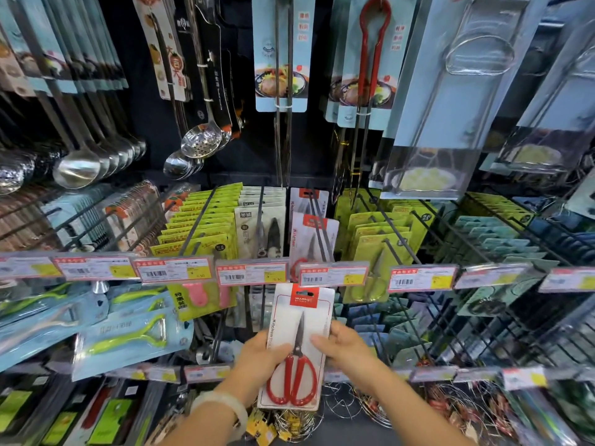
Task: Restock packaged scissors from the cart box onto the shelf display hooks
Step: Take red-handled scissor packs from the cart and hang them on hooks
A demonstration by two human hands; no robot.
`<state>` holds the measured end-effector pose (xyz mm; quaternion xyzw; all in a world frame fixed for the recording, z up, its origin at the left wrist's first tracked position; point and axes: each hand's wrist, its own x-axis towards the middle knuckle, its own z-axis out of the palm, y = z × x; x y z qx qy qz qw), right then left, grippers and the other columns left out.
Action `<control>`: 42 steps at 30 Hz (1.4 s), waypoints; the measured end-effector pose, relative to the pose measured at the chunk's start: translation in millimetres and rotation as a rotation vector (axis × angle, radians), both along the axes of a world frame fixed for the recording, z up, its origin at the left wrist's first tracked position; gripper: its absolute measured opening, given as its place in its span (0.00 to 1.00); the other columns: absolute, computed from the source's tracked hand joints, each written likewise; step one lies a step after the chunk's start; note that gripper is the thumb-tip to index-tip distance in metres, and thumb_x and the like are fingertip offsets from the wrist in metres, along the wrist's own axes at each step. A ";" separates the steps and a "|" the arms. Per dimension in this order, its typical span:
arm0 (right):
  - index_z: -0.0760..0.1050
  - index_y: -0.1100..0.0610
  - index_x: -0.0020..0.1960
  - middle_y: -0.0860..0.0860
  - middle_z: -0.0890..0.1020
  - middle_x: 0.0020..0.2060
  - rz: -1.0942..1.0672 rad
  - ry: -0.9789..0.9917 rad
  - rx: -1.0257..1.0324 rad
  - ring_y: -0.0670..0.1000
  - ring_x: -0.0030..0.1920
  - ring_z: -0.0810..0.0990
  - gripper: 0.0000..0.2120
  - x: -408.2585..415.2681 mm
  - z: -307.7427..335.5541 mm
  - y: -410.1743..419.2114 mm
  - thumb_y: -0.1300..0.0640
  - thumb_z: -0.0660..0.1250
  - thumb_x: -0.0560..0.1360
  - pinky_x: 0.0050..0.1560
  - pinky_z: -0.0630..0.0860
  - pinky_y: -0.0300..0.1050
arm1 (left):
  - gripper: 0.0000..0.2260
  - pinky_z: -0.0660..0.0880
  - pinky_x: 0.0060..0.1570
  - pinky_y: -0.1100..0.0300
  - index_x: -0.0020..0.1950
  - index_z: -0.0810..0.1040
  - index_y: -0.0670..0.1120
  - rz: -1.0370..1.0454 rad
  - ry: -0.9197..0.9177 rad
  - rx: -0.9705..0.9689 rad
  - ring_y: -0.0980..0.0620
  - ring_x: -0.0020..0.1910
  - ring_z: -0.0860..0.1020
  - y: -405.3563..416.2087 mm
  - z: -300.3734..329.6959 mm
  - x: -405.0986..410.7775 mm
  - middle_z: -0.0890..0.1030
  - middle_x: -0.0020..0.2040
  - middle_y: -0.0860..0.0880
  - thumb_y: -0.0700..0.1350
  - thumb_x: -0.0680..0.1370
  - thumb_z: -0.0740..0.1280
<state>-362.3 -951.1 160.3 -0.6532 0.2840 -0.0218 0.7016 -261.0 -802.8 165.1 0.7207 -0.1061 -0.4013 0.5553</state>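
Both my hands hold one scissors pack (297,342) upright in front of the shelf, low centre, just below the row of price tags (252,274); my left hand (262,357) grips its left edge, thumb curled over the front near the pivot; my right hand (343,347) grips the right edge, fingers (322,344) wrapped onto the card face; pack is white card with a red header, red-handled scissors inside, blades pointing up, handles near me; top of the card sits just under the tag of the matching hook (314,217); two same red-header scissors packs (314,235) hang on that hook, farther back, centre; green-card packs (199,220) fill the hooks to the left, more green ones (376,233) to the right; ladles (80,165) hang far left, red-handled tongs (370,59) far up right; pale bracelet (222,405) on my left wrist; cart box not in view.
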 end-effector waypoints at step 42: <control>0.68 0.66 0.64 0.58 0.75 0.50 0.003 0.323 -0.539 0.56 0.47 0.76 0.18 58.1 1.6 10.0 0.56 0.61 0.79 0.44 0.67 0.42 | 0.24 0.74 0.55 0.50 0.73 0.61 0.42 -0.053 -0.299 0.374 0.40 0.59 0.77 -1.2 2.4 32.0 0.76 0.62 0.38 0.50 0.80 0.61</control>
